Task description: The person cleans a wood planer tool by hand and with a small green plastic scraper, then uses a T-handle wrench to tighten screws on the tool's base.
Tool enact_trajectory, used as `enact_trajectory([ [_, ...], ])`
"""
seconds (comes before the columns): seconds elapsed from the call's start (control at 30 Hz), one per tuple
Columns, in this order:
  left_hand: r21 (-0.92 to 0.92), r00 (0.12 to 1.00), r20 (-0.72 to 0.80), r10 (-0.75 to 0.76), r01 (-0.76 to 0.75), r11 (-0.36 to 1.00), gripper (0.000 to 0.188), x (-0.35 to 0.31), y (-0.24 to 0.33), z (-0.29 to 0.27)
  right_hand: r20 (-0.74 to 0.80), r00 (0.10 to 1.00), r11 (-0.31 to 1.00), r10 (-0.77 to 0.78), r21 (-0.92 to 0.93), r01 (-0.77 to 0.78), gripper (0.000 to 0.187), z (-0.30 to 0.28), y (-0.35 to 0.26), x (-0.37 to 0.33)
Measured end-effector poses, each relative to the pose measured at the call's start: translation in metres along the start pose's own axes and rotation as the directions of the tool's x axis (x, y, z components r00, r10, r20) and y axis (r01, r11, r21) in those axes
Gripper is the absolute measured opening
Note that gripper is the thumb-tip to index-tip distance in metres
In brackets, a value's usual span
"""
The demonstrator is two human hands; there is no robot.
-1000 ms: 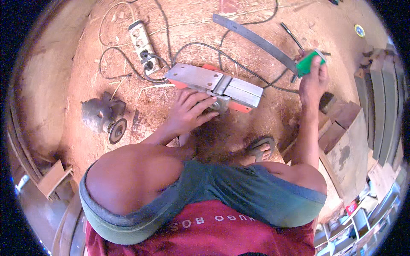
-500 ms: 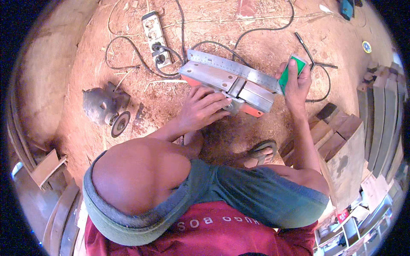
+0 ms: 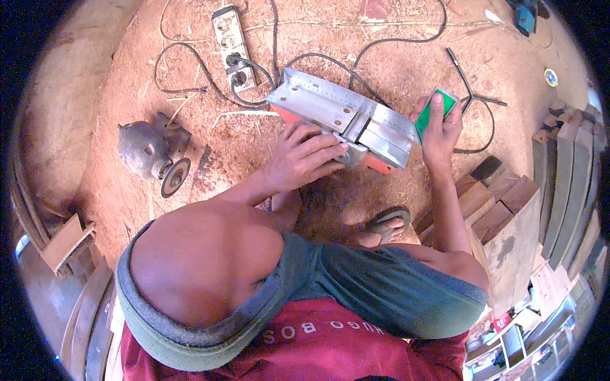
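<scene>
An electric hand planer [image 3: 311, 109] with a red-orange body is turned so its metal sole faces up. My left hand [image 3: 307, 155] is closed around its near side, fingers over the edge beside the blade slot. A try square's steel ruler blade [image 3: 349, 95] with graduations stands along the far side of the sole, and seems to touch it. My right hand [image 3: 443, 136] grips the square's green handle [image 3: 447, 101] at the right end, thumb on top. The planer's underside is mostly hidden.
Beyond the planer lie a power strip [image 3: 230, 41] with plugs and black cables. A grinder-like motor with a disc [image 3: 149, 152] sits at left. A three-armed wrench [image 3: 469, 95] lies right of my right hand. Wooden blocks [image 3: 499, 209] are stacked at right. Sawdust covers the ground.
The square's blade leans a little differently against the planer's sole, and its green handle has turned slightly. Both hands keep their holds; the whole view has shifted a little.
</scene>
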State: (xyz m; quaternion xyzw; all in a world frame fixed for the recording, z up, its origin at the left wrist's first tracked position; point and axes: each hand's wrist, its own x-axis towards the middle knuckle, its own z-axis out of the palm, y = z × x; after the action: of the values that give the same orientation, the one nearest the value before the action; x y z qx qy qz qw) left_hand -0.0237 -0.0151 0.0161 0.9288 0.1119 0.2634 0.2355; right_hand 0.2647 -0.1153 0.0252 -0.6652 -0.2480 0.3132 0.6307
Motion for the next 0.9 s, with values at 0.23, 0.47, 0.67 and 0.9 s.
enact_trajectory([
  [0.23,0.005,1.000,0.026,-0.012,0.012,1.000,0.050,0.0023,0.0015,-0.0029,0.008,1.000,1.000,-0.022,-0.002,0.022,0.020,-0.0045,0.0032,-0.0013],
  [0.47,-0.017,0.999,0.032,-0.019,0.019,1.000,0.049,0.0001,0.0003,0.0008,0.019,0.999,0.998,-0.038,-0.048,0.039,0.020,-0.0039,0.0044,-0.0009],
  [0.67,-0.020,1.000,0.016,-0.024,0.024,1.000,0.050,0.0013,0.0003,-0.0006,0.024,1.000,0.999,-0.019,-0.026,0.020,0.021,-0.0021,0.0036,-0.0008],
  [0.9,-0.011,1.000,0.025,-0.014,0.014,1.000,0.050,0.0028,0.0004,-0.0018,-0.001,0.997,0.995,-0.072,0.061,0.072,0.018,-0.0002,0.0067,-0.0003],
])
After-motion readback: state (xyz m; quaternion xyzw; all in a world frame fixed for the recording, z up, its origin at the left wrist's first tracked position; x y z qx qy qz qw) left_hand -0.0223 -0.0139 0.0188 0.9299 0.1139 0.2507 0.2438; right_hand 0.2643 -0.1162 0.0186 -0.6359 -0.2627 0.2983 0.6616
